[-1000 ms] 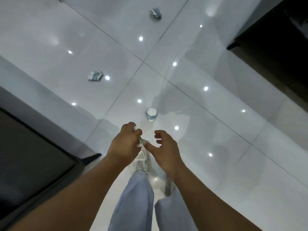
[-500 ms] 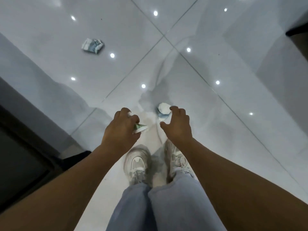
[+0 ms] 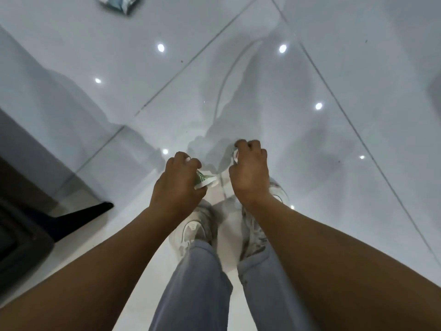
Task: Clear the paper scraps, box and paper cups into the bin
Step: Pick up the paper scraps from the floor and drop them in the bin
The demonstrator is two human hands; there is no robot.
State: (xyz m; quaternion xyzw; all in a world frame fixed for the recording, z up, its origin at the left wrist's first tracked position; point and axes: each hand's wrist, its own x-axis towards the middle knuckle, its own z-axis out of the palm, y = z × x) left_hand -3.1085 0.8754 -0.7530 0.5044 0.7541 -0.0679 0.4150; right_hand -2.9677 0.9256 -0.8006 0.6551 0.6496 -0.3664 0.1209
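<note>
Since half a second ago the right hand [image 3: 249, 170] has gone from hovering spread above the cup [image 3: 235, 154] to closing over it, and the view has dropped nearer the floor [image 3: 334, 68], so the scrap [image 3: 119, 2] that lay out on the tiles now sits cut off by the top edge of the picture.

The risks from here are judgements. The cup is light and looks partly crushed, and the hand covers it from above; if the fingers have only caught its rim, it may slip out as the hand lifts and roll off across the glossy tiles. The left hand [image 3: 179, 180] already carries a scrap of green and white paper [image 3: 205, 180], which sticks out loosely past the fingers; any loosening of that hand while attention is on the cup could let it flutter back down. The person is bent well over, with both shoes [image 3: 193, 231] just beneath the hands, so a dropped piece could land underfoot.

The left hand is curled tight, thumb and fingers pinching the paper. The right hand's fingers are curled down round the cup, of which only a white sliver shows at the thumb side; it seems to hold the cup, though whether it is lifted or still on the floor cannot be told. The cup lies just ahead of the right shoe, near the tile seam. No bin or box is in view.
</note>
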